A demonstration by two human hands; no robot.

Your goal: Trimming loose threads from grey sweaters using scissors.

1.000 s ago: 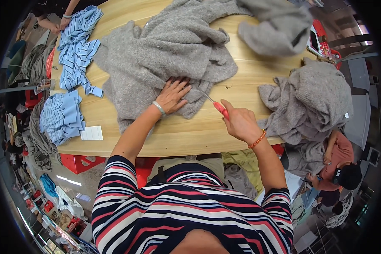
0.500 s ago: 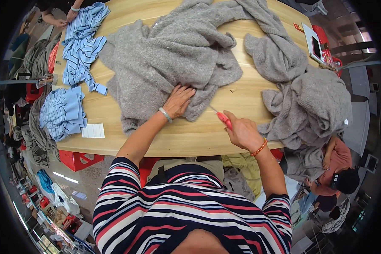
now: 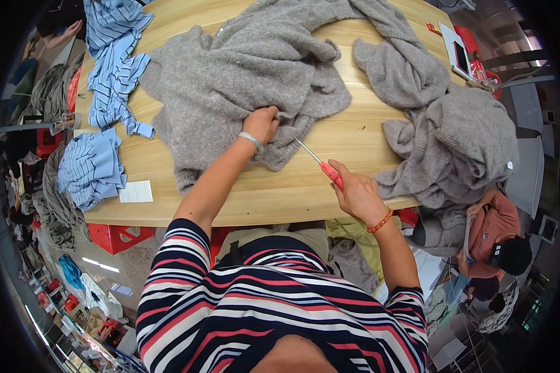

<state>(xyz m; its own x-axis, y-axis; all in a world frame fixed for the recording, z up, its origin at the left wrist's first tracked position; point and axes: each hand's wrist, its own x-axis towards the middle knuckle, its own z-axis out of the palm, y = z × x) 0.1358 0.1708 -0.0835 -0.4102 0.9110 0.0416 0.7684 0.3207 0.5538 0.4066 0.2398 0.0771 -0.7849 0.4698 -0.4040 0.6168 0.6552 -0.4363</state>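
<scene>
A fuzzy grey knit garment (image 3: 230,81) lies rumpled across the middle of the table. My left hand (image 3: 261,125) is closed on its near part, with the fingers curled over a fold of the knit. In my right hand (image 3: 361,196) is a tool with a red handle and a thin metal shaft (image 3: 309,151); its exact kind does not show. The shaft points up and left, and its tip is at the garment's near edge, just right of my left fingers. Whether the tip has entered the knit I cannot tell.
More grey knitwear (image 3: 460,140) is heaped on the right of the wooden table (image 3: 280,208). Blue striped cloth (image 3: 90,165) and a white card (image 3: 135,192) lie left. A phone (image 3: 461,57) rests far right. One co-worker (image 3: 494,224) handles grey knit; another person's hand (image 3: 65,34) shows upper left.
My left hand has gone from lying flat to curling around the knit. The tool's tip has moved up and left to the garment. The upper-left co-worker's hands have come off the striped cloth.
</scene>
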